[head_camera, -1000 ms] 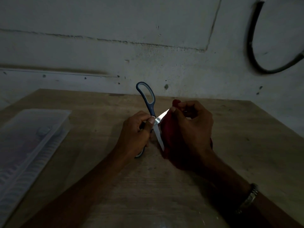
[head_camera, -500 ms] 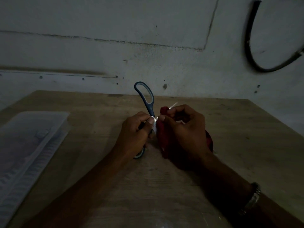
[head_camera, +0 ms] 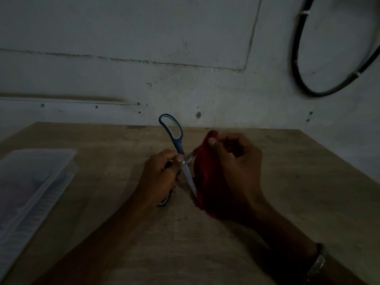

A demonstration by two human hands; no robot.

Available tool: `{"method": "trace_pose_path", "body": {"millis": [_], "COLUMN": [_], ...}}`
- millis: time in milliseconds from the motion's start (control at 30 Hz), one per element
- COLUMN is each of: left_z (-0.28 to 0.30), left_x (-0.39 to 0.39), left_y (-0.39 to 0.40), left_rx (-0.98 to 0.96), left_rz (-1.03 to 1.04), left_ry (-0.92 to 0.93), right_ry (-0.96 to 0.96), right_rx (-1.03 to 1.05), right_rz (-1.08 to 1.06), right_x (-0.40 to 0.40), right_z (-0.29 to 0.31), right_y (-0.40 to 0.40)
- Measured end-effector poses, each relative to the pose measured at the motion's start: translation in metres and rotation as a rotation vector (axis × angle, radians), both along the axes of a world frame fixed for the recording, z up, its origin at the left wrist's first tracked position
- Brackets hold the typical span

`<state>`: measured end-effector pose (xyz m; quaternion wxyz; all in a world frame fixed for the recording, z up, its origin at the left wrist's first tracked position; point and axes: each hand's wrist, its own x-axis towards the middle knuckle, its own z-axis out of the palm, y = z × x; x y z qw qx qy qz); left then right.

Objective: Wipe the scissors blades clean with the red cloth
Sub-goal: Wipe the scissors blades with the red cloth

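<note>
1. While light is poor, a clear plastic box (head_camera: 30, 182) is visible at the far left of the tabletop (head_camera: 287, 182), well apart from the work; its contents cannot be made out.
2. Left hand (head_camera: 162, 179) is closed round the scissors (head_camera: 181, 159) near the pivot, thumb and fingers curled on the lower handle; the scissors are held above the tabletop, spread open, one blue handle loop raised toward the wall.
3. One blade points down toward the person, bare and bright; the other blade runs to the right and passes into the red cloth (head_camera: 205, 175); only its base shows.
4. Right hand (head_camera: 236, 171) is closed on the red cloth, thumb pinching the cloth about the covered blade; a wrist watch (head_camera: 318, 262) sits on that arm.
5. A black cable (head_camera: 298, 58) loops on the wall at upper right; not involved.
6. Judgement: wiping is under way on one blade; the exposed blade looks shiny, but whether it is clean cannot be told; cleaning not confirmed complete.
</note>
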<state>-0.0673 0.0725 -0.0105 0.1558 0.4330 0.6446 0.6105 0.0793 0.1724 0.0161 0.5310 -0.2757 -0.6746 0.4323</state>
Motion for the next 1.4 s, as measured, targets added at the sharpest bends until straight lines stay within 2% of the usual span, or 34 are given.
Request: {"method": "trace_pose_path", "body": {"millis": [67, 167, 333, 500, 633, 767, 867, 933, 1000, 1100, 1200, 1400], "left_z": [0.002, 0.005, 0.003, 0.003, 0.001, 0.004, 0.005, 0.003, 0.001, 0.000, -0.001, -0.001], "left_x": [0.003, 0.006, 0.004, 0.002, 0.011, 0.013, 0.012, 0.012, 0.011, 0.009, 0.009, 0.004], "left_y": [-0.001, -0.002, -0.003, -0.003, -0.004, -0.002, -0.002, -0.001, 0.001, 0.002, 0.001, 0.001], "left_rx": [0.019, 0.018, 0.052, 0.076, 0.097, 0.031, 0.014, 0.016, 0.011, 0.018, 0.054, 0.072], "left_rz": [-0.006, 0.025, 0.042, 0.065, 0.033, 0.089, 0.113, 0.129, 0.147, 0.147, 0.164, 0.093], "left_ry": [0.017, 0.111, 0.214, 0.335, 0.423, 0.207, 0.215, 0.187, 0.186, 0.188, 0.244, 0.248], "right_ry": [-0.126, -0.148, -0.049, 0.115, 0.219, 0.280, 0.277, 0.226, 0.072, -0.229, -0.311, -0.200], "right_rx": [0.088, 0.112, -0.101, -0.215, -0.347, -0.517, -0.441, -0.309, -0.093, 0.238, 0.463, 0.327], "right_rz": [0.010, -0.001, 0.073, 0.094, 0.034, 0.110, 0.184, 0.171, 0.117, 0.143, 0.137, -0.007], "right_x": [-0.008, -0.014, -0.012, -0.007, 0.007, 0.017, 0.014, 0.010, 0.004, -0.004, -0.004, -0.010], "right_z": [-0.010, -0.011, -0.006, 0.002, 0.003, 0.004, 0.009, 0.010, 0.005, -0.009, -0.011, -0.012], "right_y": [-0.009, -0.008, 0.007, 0.023, 0.044, 0.054, 0.043, 0.028, 0.013, -0.007, -0.008, -0.013]}}
